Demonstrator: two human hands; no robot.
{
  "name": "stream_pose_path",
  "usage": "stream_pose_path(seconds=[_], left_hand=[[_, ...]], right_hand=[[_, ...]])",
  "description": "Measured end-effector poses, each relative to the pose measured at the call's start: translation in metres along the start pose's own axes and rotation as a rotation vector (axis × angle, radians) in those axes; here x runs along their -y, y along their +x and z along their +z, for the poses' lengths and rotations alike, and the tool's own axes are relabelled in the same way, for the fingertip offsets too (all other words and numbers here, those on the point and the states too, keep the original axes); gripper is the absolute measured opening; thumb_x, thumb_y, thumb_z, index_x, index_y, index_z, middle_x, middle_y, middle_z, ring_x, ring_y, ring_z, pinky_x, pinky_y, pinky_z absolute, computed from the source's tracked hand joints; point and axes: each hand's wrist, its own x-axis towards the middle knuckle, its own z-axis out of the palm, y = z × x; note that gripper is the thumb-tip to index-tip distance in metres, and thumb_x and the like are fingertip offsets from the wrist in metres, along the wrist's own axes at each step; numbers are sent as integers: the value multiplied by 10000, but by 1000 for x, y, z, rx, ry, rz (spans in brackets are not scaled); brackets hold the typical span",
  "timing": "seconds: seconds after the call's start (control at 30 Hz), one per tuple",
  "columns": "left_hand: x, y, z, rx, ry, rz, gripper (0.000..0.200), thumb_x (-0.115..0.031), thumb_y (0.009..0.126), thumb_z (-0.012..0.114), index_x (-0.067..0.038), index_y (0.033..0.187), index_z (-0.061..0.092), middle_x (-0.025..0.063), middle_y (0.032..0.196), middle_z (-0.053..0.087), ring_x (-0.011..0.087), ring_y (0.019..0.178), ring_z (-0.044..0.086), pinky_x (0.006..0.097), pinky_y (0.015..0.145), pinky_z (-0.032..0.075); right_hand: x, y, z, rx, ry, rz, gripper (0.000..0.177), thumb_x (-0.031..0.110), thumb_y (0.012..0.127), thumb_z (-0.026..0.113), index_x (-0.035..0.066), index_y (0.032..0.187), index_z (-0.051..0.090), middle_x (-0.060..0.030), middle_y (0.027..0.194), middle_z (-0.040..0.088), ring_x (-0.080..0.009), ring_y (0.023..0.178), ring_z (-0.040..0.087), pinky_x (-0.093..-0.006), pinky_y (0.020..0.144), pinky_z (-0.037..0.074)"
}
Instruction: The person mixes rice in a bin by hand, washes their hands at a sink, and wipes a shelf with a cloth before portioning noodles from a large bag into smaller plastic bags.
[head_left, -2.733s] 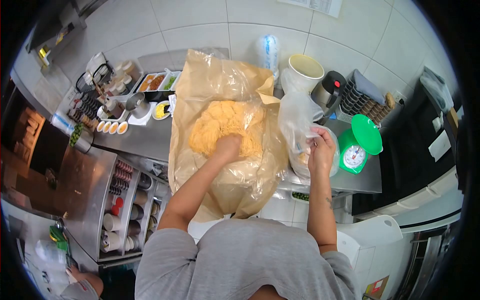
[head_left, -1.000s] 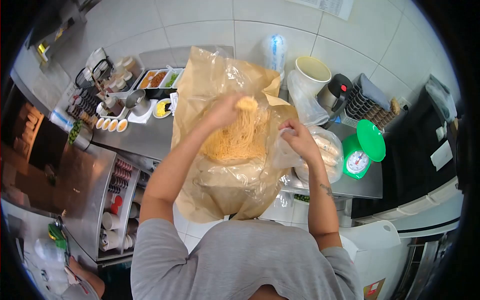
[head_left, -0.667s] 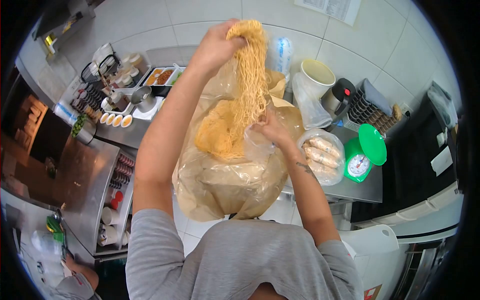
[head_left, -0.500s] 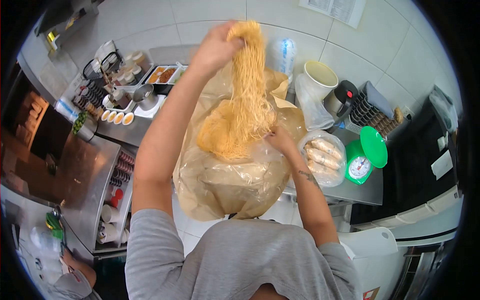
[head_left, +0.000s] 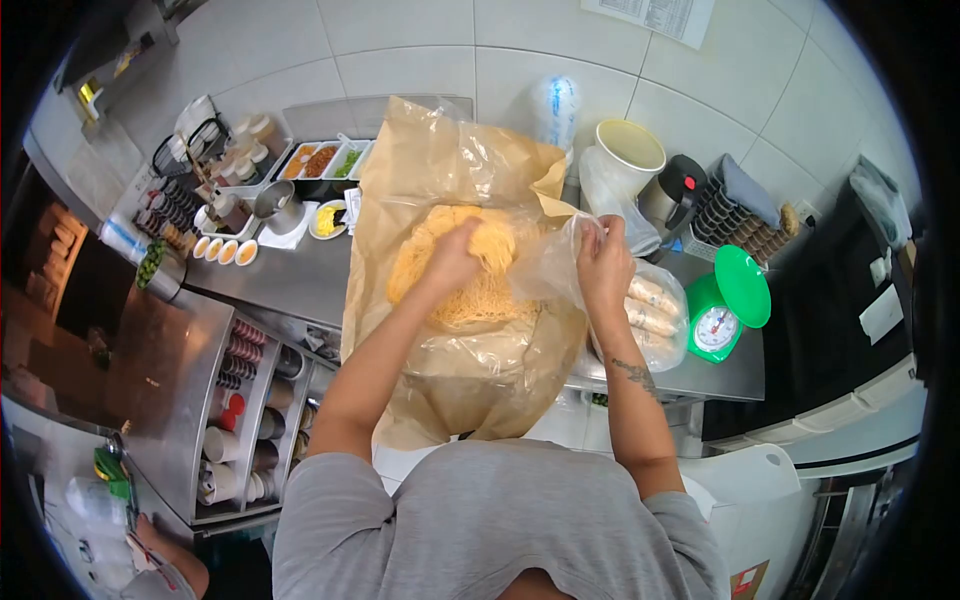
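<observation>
Yellow noodles lie in a heap on a large sheet of brown paper with clear plastic over it. My left hand is down in the heap, its fingers closed around a bunch of noodles. My right hand pinches the top edge of a clear plastic bag, held up at the right side of the heap. The bag's open side faces the noodles and my left hand.
A green scale and a bag of pale rolls stand on the right. Behind them are a cream bucket and a thermos jug. Sauce trays, a metal pot and halved eggs sit left. Another person's arm shows lower left.
My left hand has come down from high up with the hanging noodles into the heap. My right hand has risen, lifting the plastic bag's edge.
</observation>
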Motion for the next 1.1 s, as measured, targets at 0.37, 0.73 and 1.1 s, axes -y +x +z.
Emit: stream_pose_path(seconds=[0.37, 0.73, 1.1], left_hand=[[-24, -26, -68, 75, -891, -119, 446, 93, 762, 488, -1, 1197, 496, 54, 1076, 593, 143, 989, 556, 243, 854, 433], [54, -16, 7, 252, -563, -706, 431, -10, 727, 491, 37, 1156, 509, 148, 1084, 584, 217, 986, 567, 300, 855, 432], [-10, -17, 4, 296, -449, -317, 192, -25, 808, 521, -7, 982, 601, 79, 937, 616, 174, 885, 577, 294, 761, 457]], right_hand=[[22, -17, 73, 225, 314, 138, 117, 141, 837, 595, 43, 891, 562, -84, 643, 588, -183, 549, 553, -321, 488, 410], [31, -72, 105, 391, 297, -240, 187, 89, 825, 566, 81, 1000, 633, -87, 748, 649, -140, 590, 566, -258, 553, 447], [24, -53, 99, 409, 606, 15, 226, 156, 838, 527, 103, 1026, 642, -157, 730, 637, -255, 592, 620, -333, 557, 482]])
